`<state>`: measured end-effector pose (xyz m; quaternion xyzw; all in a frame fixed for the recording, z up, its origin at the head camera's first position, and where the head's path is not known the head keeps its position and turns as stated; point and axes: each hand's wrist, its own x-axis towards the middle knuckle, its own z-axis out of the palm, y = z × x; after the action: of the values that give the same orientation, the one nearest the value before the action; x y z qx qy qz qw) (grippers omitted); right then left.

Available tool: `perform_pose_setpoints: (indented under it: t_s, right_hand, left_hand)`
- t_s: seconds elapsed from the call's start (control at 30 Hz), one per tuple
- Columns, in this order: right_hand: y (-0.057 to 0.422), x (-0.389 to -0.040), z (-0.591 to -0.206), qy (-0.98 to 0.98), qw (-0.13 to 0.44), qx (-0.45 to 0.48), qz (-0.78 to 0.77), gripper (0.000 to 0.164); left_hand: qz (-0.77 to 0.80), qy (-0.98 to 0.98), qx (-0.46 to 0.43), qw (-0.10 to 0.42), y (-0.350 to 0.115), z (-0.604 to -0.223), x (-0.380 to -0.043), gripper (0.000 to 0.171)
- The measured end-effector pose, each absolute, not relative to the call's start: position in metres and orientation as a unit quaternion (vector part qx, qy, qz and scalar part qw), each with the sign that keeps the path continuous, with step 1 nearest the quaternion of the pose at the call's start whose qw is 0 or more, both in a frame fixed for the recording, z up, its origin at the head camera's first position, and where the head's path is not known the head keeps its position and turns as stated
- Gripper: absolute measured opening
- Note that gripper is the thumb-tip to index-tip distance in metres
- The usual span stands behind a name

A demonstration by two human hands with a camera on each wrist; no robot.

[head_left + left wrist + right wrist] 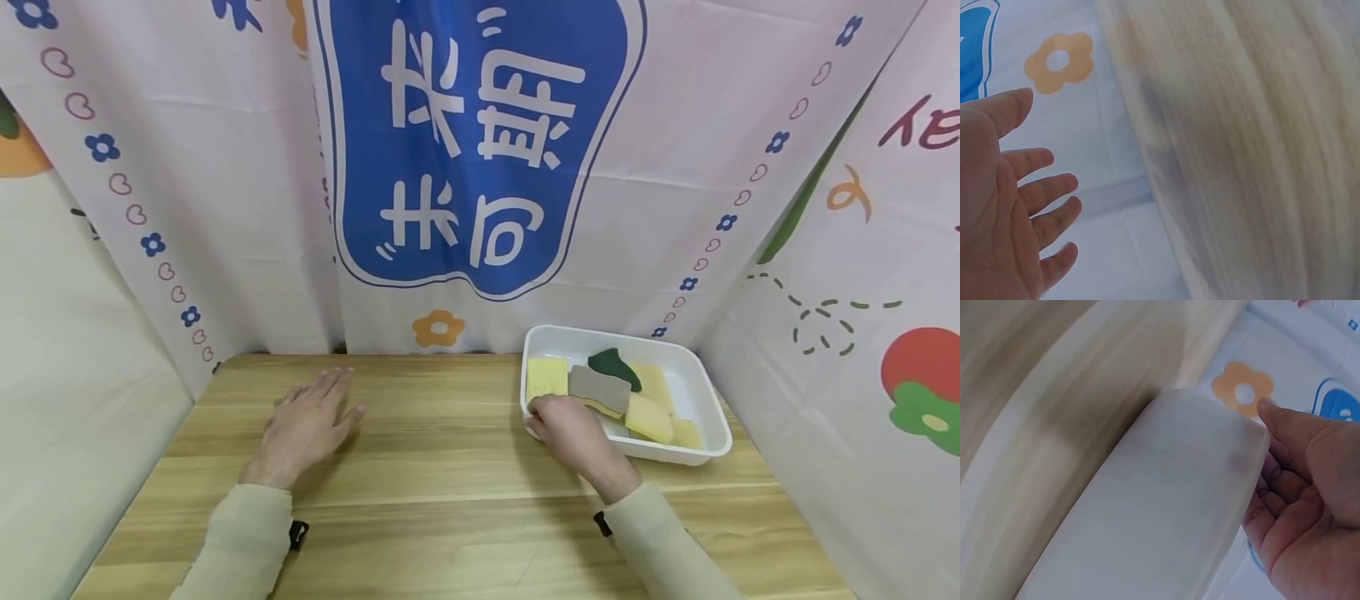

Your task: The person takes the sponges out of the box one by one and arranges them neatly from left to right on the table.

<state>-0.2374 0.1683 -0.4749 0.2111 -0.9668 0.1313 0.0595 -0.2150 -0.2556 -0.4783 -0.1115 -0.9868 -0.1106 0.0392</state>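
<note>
At the right of the head view, a white plastic tray (693,396) rests on the wooden table. My right hand (577,437) grips its rim at the front left corner; the right wrist view shows the thumb on the edge and the fingers curled behind it. Inside lie a yellow sponge (547,377), a grey-topped sponge (600,387), a dark green piece (615,367), a pale yellow block (649,418) and other yellowish pieces partly covered. My left hand (307,425) is at the table's left side, fingers extended and apart, holding nothing.
The wooden table (420,467) runs back to a white printed curtain (255,275) with a blue panel. Another printed sheet (840,400) hangs along the right, close to the tray. A plain whitish sheet (67,350) covers the left side.
</note>
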Motion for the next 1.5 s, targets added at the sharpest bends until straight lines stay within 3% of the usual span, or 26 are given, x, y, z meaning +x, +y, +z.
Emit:
perform_pose_setpoints:
  t_s: [0.2, 0.63, 1.0, 1.5]
  right_hand:
    - [0.148, -0.232, -0.474, -0.957, 0.058, 0.249, 0.136, 0.024]
    - [0.130, -0.234, -0.472, -0.951, 0.031, 0.266, 0.153, 0.012]
    - [0.218, -0.271, -0.452, -0.948, 0.052, 0.145, 0.280, 0.039]
    - [0.314, -0.299, -0.451, -0.968, 0.043, 0.061, 0.238, 0.055]
  left_hand:
    - [-0.104, -0.987, -0.118, 0.044, -0.251, -0.479, -0.214, 0.077]
    - [-0.105, -0.986, -0.124, 0.040, -0.243, -0.480, -0.216, 0.076]
    - [-0.103, -0.986, -0.127, 0.031, -0.235, -0.479, -0.219, 0.076]
    - [-0.103, -0.986, -0.126, 0.026, -0.231, -0.480, -0.220, 0.075]
